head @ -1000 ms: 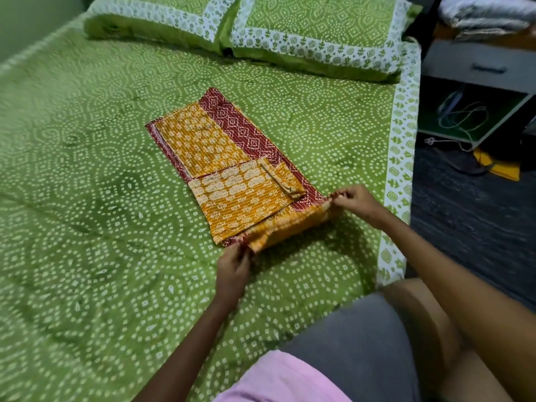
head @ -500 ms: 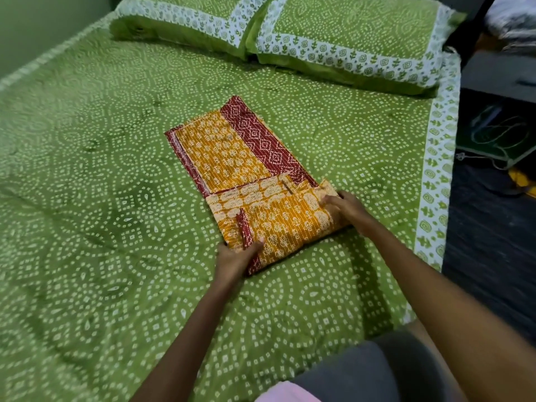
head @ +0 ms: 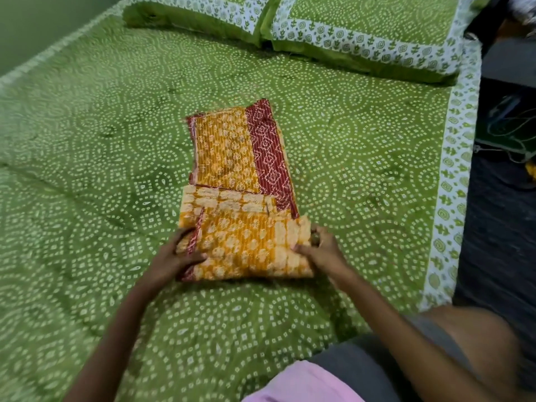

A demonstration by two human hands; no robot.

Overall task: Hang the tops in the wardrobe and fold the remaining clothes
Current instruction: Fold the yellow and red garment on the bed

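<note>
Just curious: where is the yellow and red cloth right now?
The cloth lies mid-bed in the head view, below the pillows, its near fold held by the left hand and right hand.

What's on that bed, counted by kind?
Pillows: 2, one at and one at
Garments: 1, the yellow and red cloth
Hands on the cloth: 2, left hand and right hand
Total: 5, all on the green bedsheet
</note>
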